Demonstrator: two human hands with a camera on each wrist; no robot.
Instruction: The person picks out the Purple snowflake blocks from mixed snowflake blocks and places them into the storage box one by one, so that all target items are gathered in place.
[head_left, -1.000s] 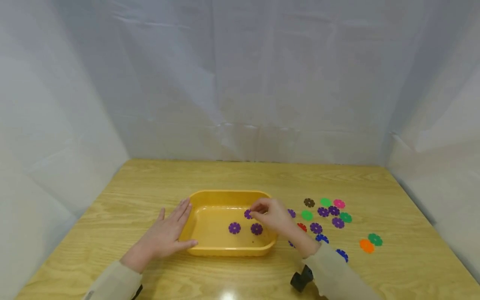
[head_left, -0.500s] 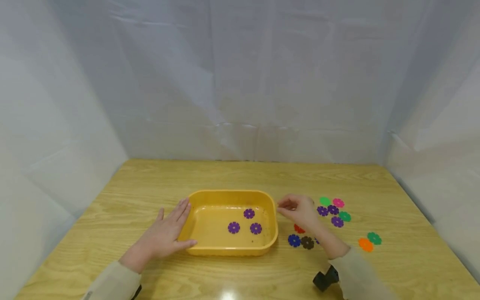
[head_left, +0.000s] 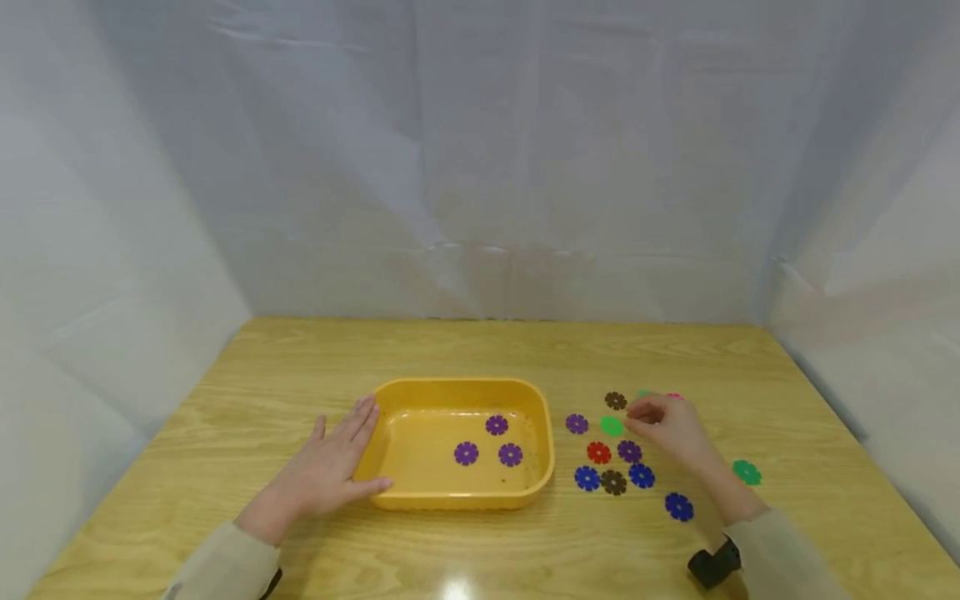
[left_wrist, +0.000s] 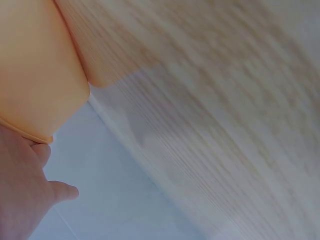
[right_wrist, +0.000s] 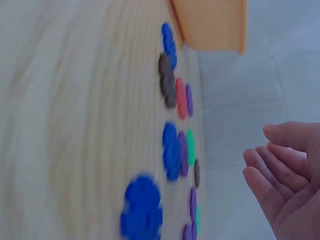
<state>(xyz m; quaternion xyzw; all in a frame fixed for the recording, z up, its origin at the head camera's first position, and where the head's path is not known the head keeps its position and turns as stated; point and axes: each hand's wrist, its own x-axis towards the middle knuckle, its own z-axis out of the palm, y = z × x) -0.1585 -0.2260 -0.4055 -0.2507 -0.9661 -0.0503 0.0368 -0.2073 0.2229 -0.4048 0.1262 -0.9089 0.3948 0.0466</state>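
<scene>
My left hand rests with straight fingers on the left rim of a yellow plastic tray; the left wrist view shows the tray's outer wall beside it. Three purple flower-shaped discs, one of them a purple disc, lie inside toward the right. My right hand hovers over the scattered discs right of the tray, close to a light green disc. In the right wrist view its thumb and fingers stand apart, loosely bent, with nothing between them. The hand hides some discs behind it.
On the wooden table lie several other discs: a red disc, a blue disc, a brown disc and a dark green disc farther right. White sheeting encloses the back and sides.
My right hand has moved right, out of the tray and over the loose discs. A purple disc near its fingers earlier now lies in the tray. The left hand stays at the rim.
</scene>
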